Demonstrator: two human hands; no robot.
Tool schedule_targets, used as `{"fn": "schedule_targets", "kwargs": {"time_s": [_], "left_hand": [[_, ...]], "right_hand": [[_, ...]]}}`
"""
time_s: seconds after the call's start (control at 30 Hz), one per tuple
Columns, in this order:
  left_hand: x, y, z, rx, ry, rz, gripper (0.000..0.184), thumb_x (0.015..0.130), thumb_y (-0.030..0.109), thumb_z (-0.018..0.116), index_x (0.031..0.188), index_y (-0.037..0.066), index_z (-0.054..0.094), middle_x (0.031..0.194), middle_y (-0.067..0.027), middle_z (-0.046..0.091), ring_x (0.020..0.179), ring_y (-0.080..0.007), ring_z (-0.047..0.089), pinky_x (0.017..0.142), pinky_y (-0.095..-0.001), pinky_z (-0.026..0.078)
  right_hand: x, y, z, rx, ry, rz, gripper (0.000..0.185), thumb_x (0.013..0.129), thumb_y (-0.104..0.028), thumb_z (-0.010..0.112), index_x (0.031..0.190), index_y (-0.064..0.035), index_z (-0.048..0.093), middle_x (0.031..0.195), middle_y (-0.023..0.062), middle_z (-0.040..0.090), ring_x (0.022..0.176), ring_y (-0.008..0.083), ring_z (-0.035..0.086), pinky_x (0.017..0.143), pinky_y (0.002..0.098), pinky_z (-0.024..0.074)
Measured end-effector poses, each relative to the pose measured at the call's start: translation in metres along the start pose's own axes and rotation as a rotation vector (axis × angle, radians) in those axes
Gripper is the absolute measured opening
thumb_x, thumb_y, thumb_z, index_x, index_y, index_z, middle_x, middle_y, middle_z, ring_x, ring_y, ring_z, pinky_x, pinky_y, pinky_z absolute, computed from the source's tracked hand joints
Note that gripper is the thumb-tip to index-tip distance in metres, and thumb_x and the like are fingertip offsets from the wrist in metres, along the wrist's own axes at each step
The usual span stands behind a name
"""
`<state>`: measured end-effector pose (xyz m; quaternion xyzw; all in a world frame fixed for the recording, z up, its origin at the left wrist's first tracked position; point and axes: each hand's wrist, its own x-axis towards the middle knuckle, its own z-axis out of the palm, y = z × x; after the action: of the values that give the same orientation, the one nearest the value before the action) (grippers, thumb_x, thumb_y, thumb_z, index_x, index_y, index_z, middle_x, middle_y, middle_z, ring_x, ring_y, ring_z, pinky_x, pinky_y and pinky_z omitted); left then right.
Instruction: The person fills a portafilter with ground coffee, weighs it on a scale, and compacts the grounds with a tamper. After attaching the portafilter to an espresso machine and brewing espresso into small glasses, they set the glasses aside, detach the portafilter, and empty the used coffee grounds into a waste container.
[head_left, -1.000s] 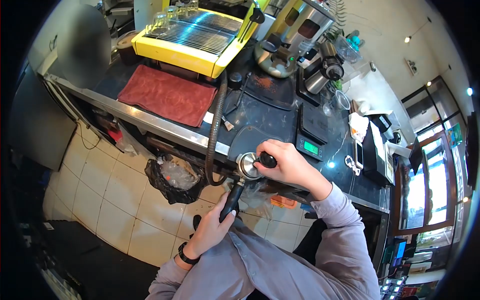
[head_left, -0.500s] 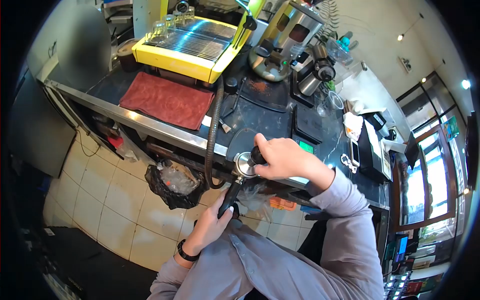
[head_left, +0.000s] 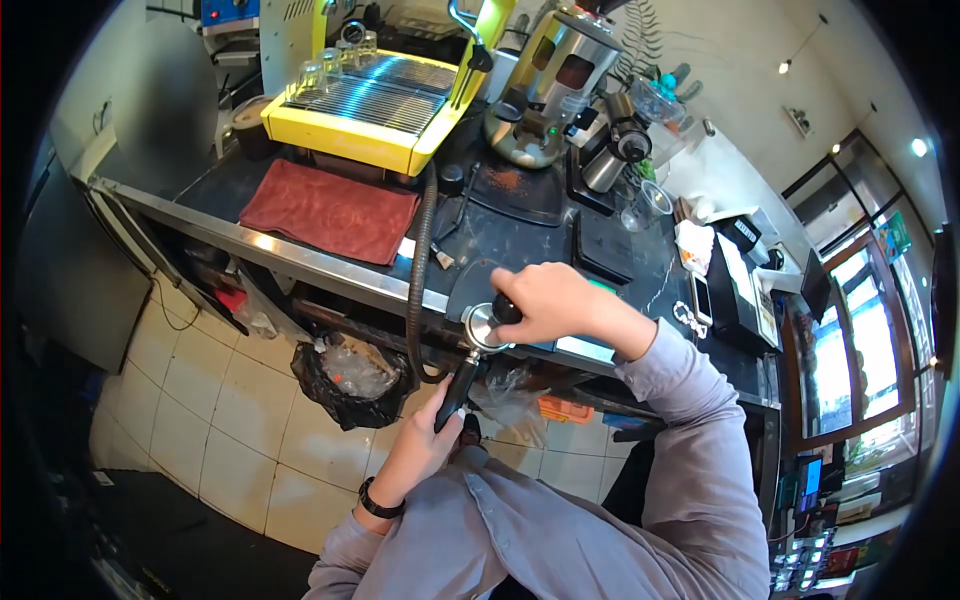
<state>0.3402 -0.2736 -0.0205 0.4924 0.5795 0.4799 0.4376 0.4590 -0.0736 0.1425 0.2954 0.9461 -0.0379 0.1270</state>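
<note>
My left hand [head_left: 425,437] is wrapped round the black handle of a portafilter [head_left: 459,392], whose metal basket end lies at the edge of the counter. Over that basket, my right hand [head_left: 560,312] grips the dark knob of a tamper [head_left: 507,309]. The tamper's metal base [head_left: 482,325] shows inside the basket. A dark mat [head_left: 472,287] lies under and behind the portafilter head. How hard the tamper presses cannot be seen.
A yellow espresso machine [head_left: 345,137] stands at the back left, a folded red-brown cloth [head_left: 330,212] before it. A ribbed hose [head_left: 420,270] hangs over the counter edge. Behind are a grinder [head_left: 555,85] and a black scale [head_left: 603,248]. A bin bag [head_left: 345,385] sits below.
The view has shifted slightly. Both hands keep their grip on the portafilter and the tamper, with the right hand's pose almost the same.
</note>
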Motion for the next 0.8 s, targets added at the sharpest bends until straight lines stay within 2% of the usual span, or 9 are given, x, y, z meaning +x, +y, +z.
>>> {"fn": "schedule_targets", "kwargs": {"time_s": [0.13,0.27,0.43,0.53,0.63,0.67,0.73,0.77,0.8], "left_hand": [[0.0,0.003,-0.003,-0.017,-0.051,-0.093,0.055,0.089,0.017,0.058,0.139,0.006,0.039,0.086,-0.0128,0.061,0.075,-0.0203,0.063,0.07,-0.0297,0.048],[0.003,-0.008,-0.003,-0.11,-0.054,-0.116,0.053,0.088,0.017,0.059,0.137,0.006,0.043,0.089,-0.0089,0.061,0.068,-0.0158,0.062,0.063,-0.0277,0.048],[0.009,0.009,-0.001,-0.262,-0.088,-0.376,0.05,0.088,0.018,0.061,0.133,0.005,0.047,0.088,-0.0067,0.061,0.054,-0.0093,0.057,0.049,-0.025,0.046],[0.008,-0.001,0.005,-0.189,-0.01,-0.262,0.05,0.088,0.019,0.062,0.132,0.003,0.047,0.084,-0.0065,0.061,0.05,-0.0088,0.054,0.046,-0.0244,0.045],[0.001,0.005,0.001,-0.201,-0.026,-0.204,0.05,0.087,0.019,0.064,0.13,0.0,0.049,0.077,-0.0054,0.059,0.049,-0.0075,0.053,0.046,-0.0239,0.044],[-0.006,0.008,-0.001,-0.194,-0.029,-0.23,0.049,0.087,0.019,0.064,0.129,-0.001,0.049,0.077,-0.0058,0.06,0.052,-0.0079,0.054,0.048,-0.0242,0.045],[-0.021,0.013,-0.005,-0.185,-0.034,-0.281,0.048,0.087,0.017,0.064,0.128,-0.004,0.05,0.076,-0.0066,0.06,0.057,-0.0086,0.056,0.053,-0.0246,0.047],[-0.027,0.015,-0.005,-0.161,-0.031,-0.229,0.048,0.086,0.017,0.064,0.127,-0.005,0.05,0.078,-0.0078,0.061,0.062,-0.0092,0.057,0.058,-0.0248,0.047],[-0.034,0.017,-0.006,-0.135,-0.029,-0.179,0.047,0.086,0.016,0.064,0.127,-0.005,0.05,0.08,-0.0091,0.062,0.067,-0.0097,0.058,0.062,-0.025,0.048]], "right_hand": [[0.0,0.01,0.009,0.16,0.132,0.059,0.054,0.073,-0.05,0.064,0.073,0.0041,0.065,0.066,0.0219,0.063,0.066,0.0374,0.065,0.064,0.0431,0.0525],[-0.013,0.038,0.004,0.488,0.301,0.226,0.047,0.068,-0.044,0.07,0.071,0.0033,0.066,0.058,0.0185,0.06,0.059,0.033,0.063,0.057,0.0372,0.0487],[-0.002,0.061,0.044,0.279,0.406,0.376,0.049,0.066,-0.045,0.068,0.083,0.0008,0.07,0.072,0.0203,0.066,0.072,0.0346,0.067,0.067,0.0406,0.0531],[0.0,0.065,0.059,0.253,0.446,0.431,0.05,0.068,-0.046,0.069,0.089,-0.0013,0.069,0.073,0.0176,0.067,0.073,0.0365,0.066,0.068,0.0425,0.0529],[-0.017,0.049,0.054,0.304,0.974,0.348,0.044,0.072,-0.044,0.07,0.078,-0.0008,0.064,0.059,0.0109,0.058,0.061,0.0301,0.062,0.058,0.0379,0.05],[-0.023,0.05,0.059,0.545,1.139,0.327,0.042,0.081,-0.038,0.066,0.063,-0.004,0.049,0.049,0.0026,0.042,0.044,0.017,0.046,0.043,0.0308,0.038],[-0.045,0.042,0.07,1.592,1.179,0.193,0.043,0.088,-0.028,0.06,0.057,-0.0102,0.036,0.048,-0.0026,0.033,0.04,0.0067,0.032,0.037,0.0256,0.0254],[-0.047,0.033,0.071,1.937,1.15,0.048,0.039,0.091,-0.021,0.053,0.058,-0.0153,0.034,0.048,-0.0059,0.028,0.039,0.0045,0.023,0.036,0.0245,0.0191],[-0.04,0.02,0.074,2.119,1.096,0.19,0.044,0.091,-0.027,0.05,0.054,-0.0183,0.028,0.046,-0.005,0.023,0.038,0.0065,0.02,0.035,0.024,0.0157]]}}
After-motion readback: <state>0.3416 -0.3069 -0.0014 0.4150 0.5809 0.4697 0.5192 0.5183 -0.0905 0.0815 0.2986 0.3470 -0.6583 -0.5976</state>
